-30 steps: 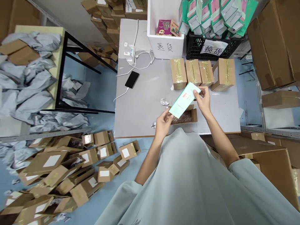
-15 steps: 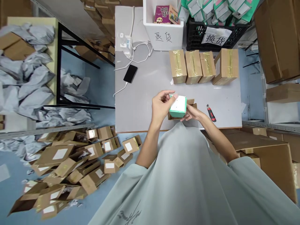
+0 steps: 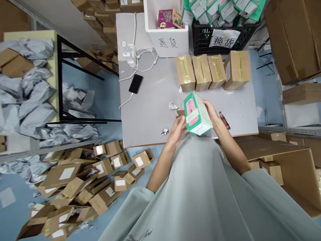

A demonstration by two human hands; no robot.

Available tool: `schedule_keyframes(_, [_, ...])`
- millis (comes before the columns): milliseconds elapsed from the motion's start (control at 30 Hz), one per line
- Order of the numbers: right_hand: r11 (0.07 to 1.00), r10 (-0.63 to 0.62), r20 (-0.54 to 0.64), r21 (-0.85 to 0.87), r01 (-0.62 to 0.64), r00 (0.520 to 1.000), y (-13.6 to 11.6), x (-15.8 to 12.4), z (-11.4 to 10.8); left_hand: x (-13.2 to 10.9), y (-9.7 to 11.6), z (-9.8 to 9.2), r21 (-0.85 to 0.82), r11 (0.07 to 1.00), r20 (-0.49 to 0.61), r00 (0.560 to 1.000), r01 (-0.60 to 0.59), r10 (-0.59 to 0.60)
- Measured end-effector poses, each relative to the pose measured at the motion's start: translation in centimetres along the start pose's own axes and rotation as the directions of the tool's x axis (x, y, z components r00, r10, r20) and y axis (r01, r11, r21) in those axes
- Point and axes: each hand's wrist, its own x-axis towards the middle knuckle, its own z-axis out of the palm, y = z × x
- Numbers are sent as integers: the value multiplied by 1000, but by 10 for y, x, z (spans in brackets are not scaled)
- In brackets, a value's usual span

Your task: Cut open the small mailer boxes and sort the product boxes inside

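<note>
A green and white product box [image 3: 201,117] with a pink picture on one face is tilted above the table's front edge. My right hand [image 3: 211,113] grips it along its right side. At its lower left edge, my left hand [image 3: 178,130] has its fingers curled against it. Part of a brown cardboard box [image 3: 180,113] shows behind the product box, mostly hidden. Two crumpled paper wads lie left of my hands: one farther back [image 3: 173,106], one nearer [image 3: 164,132]. To the right lies a red and black utility knife [image 3: 224,121].
Several taped cartons [image 3: 201,72] stand in a row on the table [image 3: 150,110]. Behind them are a white bin [image 3: 173,42] and a black crate [image 3: 200,42] of green boxes. A phone [image 3: 135,83] lies left on its cable. Opened cartons [image 3: 100,167] cover the floor.
The green and white box has come up out of the cardboard box and turned, showing its pink face. My right hand has shifted up along its side. Two paper wads now show on the table.
</note>
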Motion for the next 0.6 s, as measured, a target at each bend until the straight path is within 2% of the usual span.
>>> schedule_keyframes(67, [994, -105, -19, 13, 105, 994, -6, 5, 4, -7, -4, -3, -143, 963, 202, 959, 229, -198])
schedule_keyframes(100, [989, -148, -26, 11, 148, 989, -8, 8, 6, -10, -4, -4, -189, 941, 270, 936, 282, -227])
schedule_keyframes(167, [976, -216, -21, -4, 216, 976, -9, 13, 8, -13, 0, -5, -253, 928, 304, 933, 273, -191])
schedule_keyframes(267, [960, -275, 19, -49, 276, 961, -8, 18, 9, -13, 7, -6, -243, 951, 262, 957, 189, -123])
schedule_keyframes(367, [942, -284, 57, -167, 290, 957, -10, 18, 7, -10, 10, -7, -133, 984, 207, 974, 116, -87])
schedule_keyframes(467, [894, -296, 98, -322, 311, 950, -16, 15, 4, -7, 6, -4, 40, 997, 77, 995, -67, 64])
schedule_keyframes(533, [843, -341, 129, -395, 364, 931, -20, 11, 7, -7, 2, 0, 226, 951, -41, 974, -210, 224])
schedule_keyframes(600, [786, -399, 169, -444, 432, 901, -21, 7, 15, -9, 0, 5, 454, 842, -125, 915, -291, 384])
